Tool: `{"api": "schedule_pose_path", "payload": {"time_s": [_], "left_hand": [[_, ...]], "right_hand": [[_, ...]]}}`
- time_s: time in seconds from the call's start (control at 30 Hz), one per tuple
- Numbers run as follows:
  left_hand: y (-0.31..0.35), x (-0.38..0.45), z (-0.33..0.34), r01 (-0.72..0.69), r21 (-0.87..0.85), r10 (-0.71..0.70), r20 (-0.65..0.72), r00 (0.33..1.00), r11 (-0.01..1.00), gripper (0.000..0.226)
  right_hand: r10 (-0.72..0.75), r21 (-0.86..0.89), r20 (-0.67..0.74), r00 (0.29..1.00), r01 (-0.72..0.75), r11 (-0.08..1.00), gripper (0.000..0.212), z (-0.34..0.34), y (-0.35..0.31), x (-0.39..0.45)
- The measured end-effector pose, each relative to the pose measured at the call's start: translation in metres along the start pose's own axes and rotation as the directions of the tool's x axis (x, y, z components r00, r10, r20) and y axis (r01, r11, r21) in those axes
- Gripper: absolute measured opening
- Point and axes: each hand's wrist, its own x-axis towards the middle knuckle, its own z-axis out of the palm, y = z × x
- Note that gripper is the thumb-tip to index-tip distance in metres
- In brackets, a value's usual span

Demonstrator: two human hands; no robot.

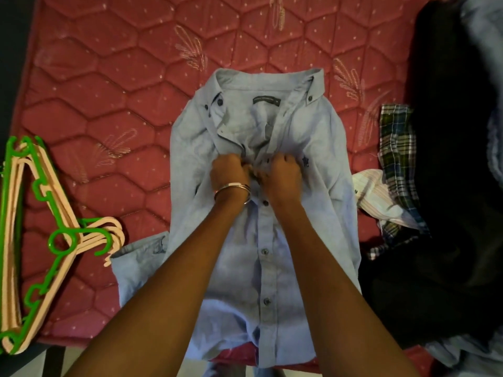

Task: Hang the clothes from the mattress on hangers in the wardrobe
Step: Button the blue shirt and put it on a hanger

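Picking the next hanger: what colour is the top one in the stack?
Bright green hanger, atop the peach ones; head view.

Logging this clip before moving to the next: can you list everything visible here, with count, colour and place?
mattress: one, red quilted, under everything.
button-down shirt: one, light blue, laid flat at centre, collar away from the person.
hangers: a stack, peach with one green on top, at the mattress's left edge; exact count unclear.
plaid garment: one, green, blue and white, right of the shirt.
striped garment: one, pale, partly under the plaid one.
dark clothes: a heap, black, far right.
bangles: silver, on the left wrist.
left hand: pinching the shirt's placket.
right hand: pinching the placket beside it.
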Motion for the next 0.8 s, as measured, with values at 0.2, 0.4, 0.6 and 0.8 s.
{"api": "schedule_pose_path", "payload": {"time_s": [0.2,0.4,0.6,0.8], "left_hand": [[-0.005,0.004,0.011,0.097,-0.198,-0.104,-0.024,0.994,0.975,0.012],[0.005,-0.014,0.003,-0.054,-0.408,0.0,-0.129,0.992,0.911,0.005],[0.014,-0.016,-0.003,-0.114,-0.501,0.099,-0.056,0.993,0.858,0.007],[0.011,-0.009,0.003,0.067,-0.641,-0.001,0.103,0.995,0.764,0.01]], "right_hand": [[0.147,0.057,0.066,0.987,-0.151,0.987,0.024,0.006,0.012,-0.003],[0.148,0.355,-0.183,0.972,-0.075,0.932,0.009,0.005,0.008,-0.017],[0.003,0.373,-0.203,0.979,0.074,0.925,0.014,0.005,0.015,-0.019],[0.054,0.533,-0.153,0.987,0.036,0.845,0.02,0.001,0.024,-0.023]]}}
